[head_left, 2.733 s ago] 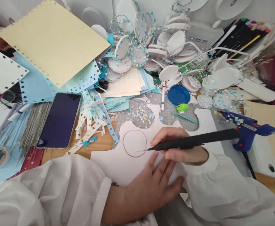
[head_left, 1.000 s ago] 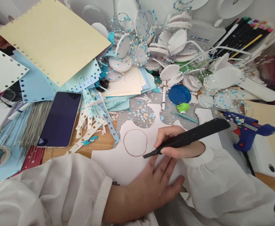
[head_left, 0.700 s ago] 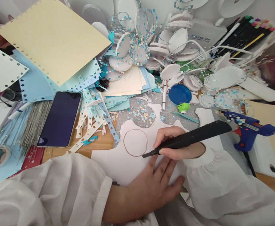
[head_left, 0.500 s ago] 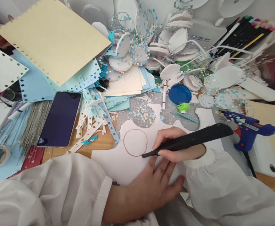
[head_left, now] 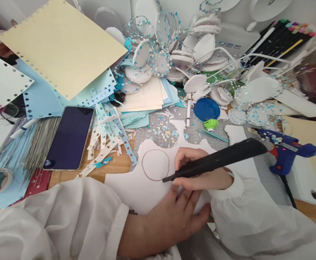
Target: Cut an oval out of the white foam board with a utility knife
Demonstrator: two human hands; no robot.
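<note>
A white foam board [head_left: 125, 187] with scalloped, cut-away edges lies in front of me, and a brown circle [head_left: 155, 165] is drawn on it. Pressed flat over the board's near part is my left hand [head_left: 174, 213], its fingers spread beneath my right hand. My right hand [head_left: 191, 168] grips a black utility knife [head_left: 217, 159] low near its blade end. The narrow dark tip touches the board at the circle's lower right edge, and the handle slants up to the right.
A phone [head_left: 69, 137] and punched paper strips [head_left: 103, 139] lie left. Behind the board are star confetti [head_left: 163, 131], a blue lid [head_left: 206, 109], a white pen [head_left: 188, 110] and piled white discs [head_left: 138, 74]. To the right rests a blue glue gun [head_left: 288, 148] with a cord.
My right hand has shifted slightly left and lower along the knife, while the tip stays almost at the same spot on the circle. My left hand is nearly still.
</note>
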